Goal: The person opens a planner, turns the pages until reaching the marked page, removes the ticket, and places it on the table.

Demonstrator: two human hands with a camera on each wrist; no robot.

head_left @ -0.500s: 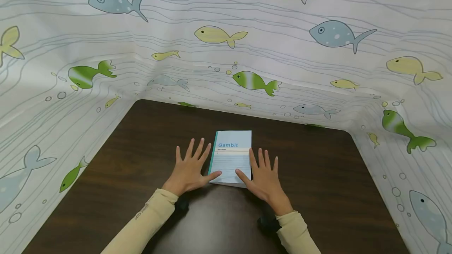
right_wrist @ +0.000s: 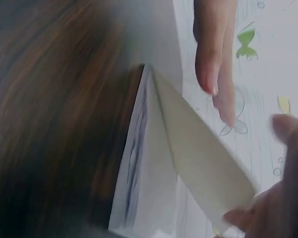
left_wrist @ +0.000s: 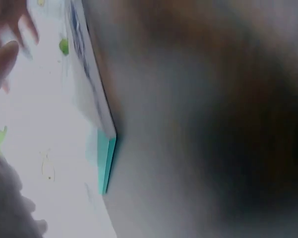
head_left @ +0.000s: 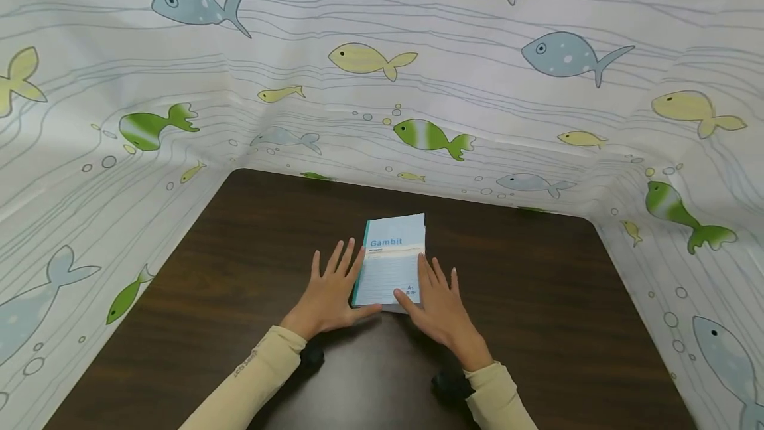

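A pale blue notebook (head_left: 388,274) with a teal spine (left_wrist: 108,161) lies mid-table, "Gambit" printed on its front. Its cover (right_wrist: 203,158) stands tilted up from the pages (right_wrist: 153,193) in the right wrist view. My right hand (head_left: 443,314) is at the notebook's right side, fingers mostly straight, thumb over the lower right part of the cover. In the right wrist view a fingertip (right_wrist: 235,218) meets the raised cover's corner. My left hand (head_left: 327,297) is spread beside the spine, its fingertips near the left edge and thumb toward the bottom edge.
The dark wooden table (head_left: 251,231) surrounds the notebook. A white sheet printed with fish (head_left: 358,12) stands like a wall at the back and both sides. Dark wrist cameras (head_left: 450,385) sit under both wrists, close over the table.
The notebook's cover has risen on its right side. My left hand has shifted right, nearer the spine, and my right hand has shifted slightly left.
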